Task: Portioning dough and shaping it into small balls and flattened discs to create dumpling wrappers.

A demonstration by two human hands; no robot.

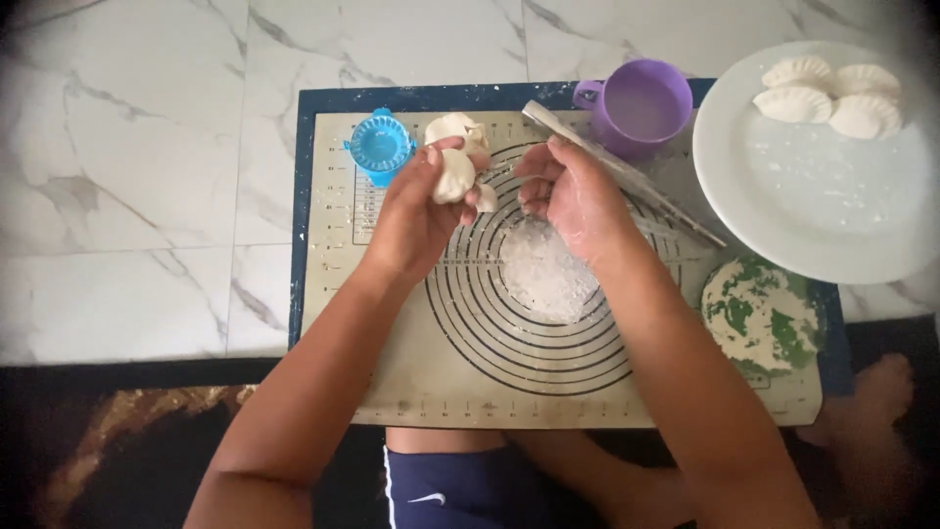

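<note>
Over the baking mat (411,392) and its flour pile (548,274), I judged the soft dough piece (453,176) could tear or drop if squeezed unevenly. My left hand (416,211) gripped it, fingers curled; my right hand (578,196) hung beside, loosely curled, holding nothing.

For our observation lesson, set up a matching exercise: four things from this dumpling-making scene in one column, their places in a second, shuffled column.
Things:
1. dumpling press
2. purple cup
3. folded dumplings
4. piece of dough

Places:
A. on the white plate
B. in the left hand
C. mat's top edge, right of centre
D. mat's top left corner

Pairs: 1-D, 2-C, 3-A, 4-B
</note>
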